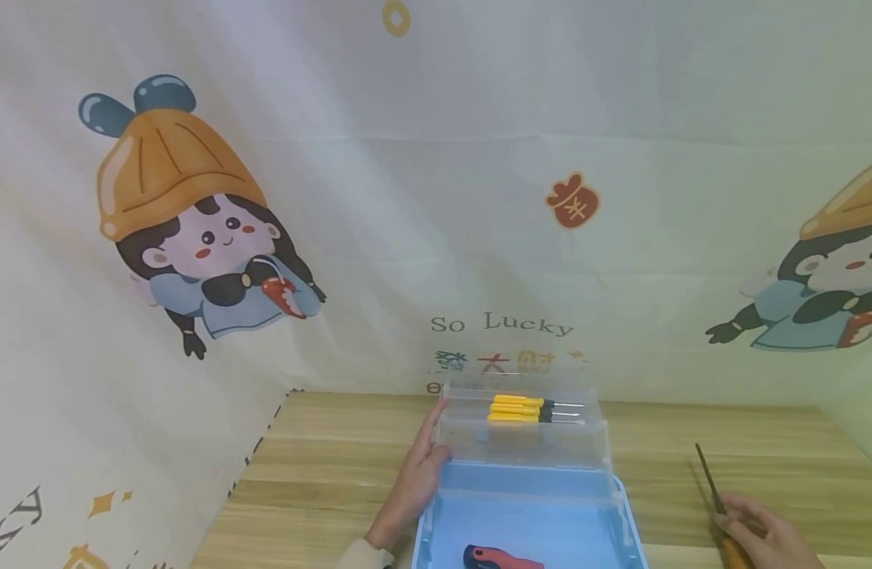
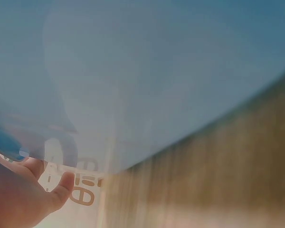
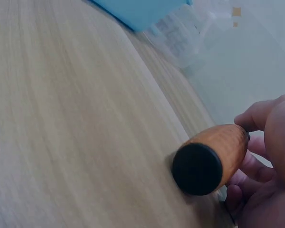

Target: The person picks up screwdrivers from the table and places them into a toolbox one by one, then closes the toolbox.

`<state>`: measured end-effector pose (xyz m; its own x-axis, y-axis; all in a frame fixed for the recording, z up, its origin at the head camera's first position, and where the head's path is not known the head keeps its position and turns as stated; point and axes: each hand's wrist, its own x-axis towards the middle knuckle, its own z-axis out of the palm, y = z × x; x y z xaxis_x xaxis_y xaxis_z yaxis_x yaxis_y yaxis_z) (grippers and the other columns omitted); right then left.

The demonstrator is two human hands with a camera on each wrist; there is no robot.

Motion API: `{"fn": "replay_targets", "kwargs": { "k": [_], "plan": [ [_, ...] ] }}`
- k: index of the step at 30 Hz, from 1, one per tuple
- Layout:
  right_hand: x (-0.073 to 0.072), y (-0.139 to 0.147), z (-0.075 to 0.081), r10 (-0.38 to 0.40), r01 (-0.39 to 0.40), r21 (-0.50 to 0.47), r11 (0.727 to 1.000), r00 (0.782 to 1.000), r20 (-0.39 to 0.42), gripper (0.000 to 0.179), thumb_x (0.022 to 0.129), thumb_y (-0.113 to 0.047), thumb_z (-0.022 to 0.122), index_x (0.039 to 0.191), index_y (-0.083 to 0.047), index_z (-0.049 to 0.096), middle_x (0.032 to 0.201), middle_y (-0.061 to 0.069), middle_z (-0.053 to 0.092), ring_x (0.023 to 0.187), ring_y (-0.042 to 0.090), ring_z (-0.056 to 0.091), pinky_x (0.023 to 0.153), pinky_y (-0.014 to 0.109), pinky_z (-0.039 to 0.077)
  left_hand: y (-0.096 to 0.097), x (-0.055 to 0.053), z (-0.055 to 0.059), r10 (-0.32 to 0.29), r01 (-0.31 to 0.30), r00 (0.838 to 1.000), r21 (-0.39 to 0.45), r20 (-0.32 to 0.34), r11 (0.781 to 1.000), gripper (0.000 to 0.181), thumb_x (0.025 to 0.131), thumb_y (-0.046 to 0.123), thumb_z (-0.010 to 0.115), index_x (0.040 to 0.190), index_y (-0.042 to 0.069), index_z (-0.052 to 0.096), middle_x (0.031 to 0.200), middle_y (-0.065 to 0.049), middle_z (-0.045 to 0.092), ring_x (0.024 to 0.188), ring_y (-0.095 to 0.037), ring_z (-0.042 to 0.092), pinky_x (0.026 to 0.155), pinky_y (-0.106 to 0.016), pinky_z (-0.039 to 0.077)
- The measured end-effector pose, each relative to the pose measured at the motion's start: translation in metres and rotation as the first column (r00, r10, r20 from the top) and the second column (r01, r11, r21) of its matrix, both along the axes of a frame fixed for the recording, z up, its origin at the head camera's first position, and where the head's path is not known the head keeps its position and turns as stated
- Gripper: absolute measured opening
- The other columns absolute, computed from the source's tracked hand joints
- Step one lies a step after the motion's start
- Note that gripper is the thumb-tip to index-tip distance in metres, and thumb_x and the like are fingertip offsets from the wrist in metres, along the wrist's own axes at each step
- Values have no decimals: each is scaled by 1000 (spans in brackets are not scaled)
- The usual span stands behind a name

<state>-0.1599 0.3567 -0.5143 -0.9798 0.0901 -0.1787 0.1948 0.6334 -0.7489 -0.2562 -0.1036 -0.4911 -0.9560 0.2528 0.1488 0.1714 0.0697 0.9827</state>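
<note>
My left hand [image 1: 413,478] grips the left edge of a clear plastic lid [image 1: 528,442], its thumb near the lower corner and a finger reaching up the side. The lid stands raised at the back of a blue toolbox [image 1: 528,518]. Three yellow-handled screwdrivers [image 1: 517,409] lie side by side in the lid's clear compartment. To the right of the box, my right hand [image 1: 763,533] holds a screwdriver [image 3: 223,147] near the front of its orange-brown, black-capped handle. Its dark shaft points away from me, toward the back of the table.
A red and black handle [image 1: 503,557] lies in the blue box, cut off by the frame's bottom edge. The wood-grain table [image 1: 322,458] runs back to a printed cloth [image 1: 422,197] hanging behind and at the sides.
</note>
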Motion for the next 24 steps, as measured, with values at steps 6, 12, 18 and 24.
{"fn": "replay_targets", "kwargs": {
  "k": [6,12,18,24],
  "plan": [
    [1,-2,-4,-16,15,-27,1000,1000,-18,62,104,-37,47,142,12,36,132,37,49,118,54,54,81,53,56,0,0,0,-2,2,1000,0,1,1000,69,99,4,40,155,41,24,166,2,16,150,-30,22,119,-55,23],
    [2,-5,-7,-17,16,-17,1000,999,-47,61,105,-36,44,143,11,37,134,39,49,119,52,53,86,55,55,0,1,0,4,-4,1000,-4,-2,1000,69,99,5,39,155,41,23,165,-1,17,147,-33,28,116,-55,30],
    [2,-5,-10,2,1,26,1000,992,-124,56,105,-32,46,138,12,41,118,30,63,105,41,63,83,56,54,-1,2,1,-3,3,1000,6,10,1000,68,100,6,39,155,41,23,165,-2,21,144,-33,34,114,-53,35],
    [1,-2,-10,7,-6,9,1000,995,-102,58,106,-35,45,140,12,38,120,32,62,109,47,60,83,59,53,-1,2,2,-17,17,1000,13,15,1000,67,100,6,39,156,39,21,164,-2,22,143,-33,36,113,-53,37]
  ]
}}
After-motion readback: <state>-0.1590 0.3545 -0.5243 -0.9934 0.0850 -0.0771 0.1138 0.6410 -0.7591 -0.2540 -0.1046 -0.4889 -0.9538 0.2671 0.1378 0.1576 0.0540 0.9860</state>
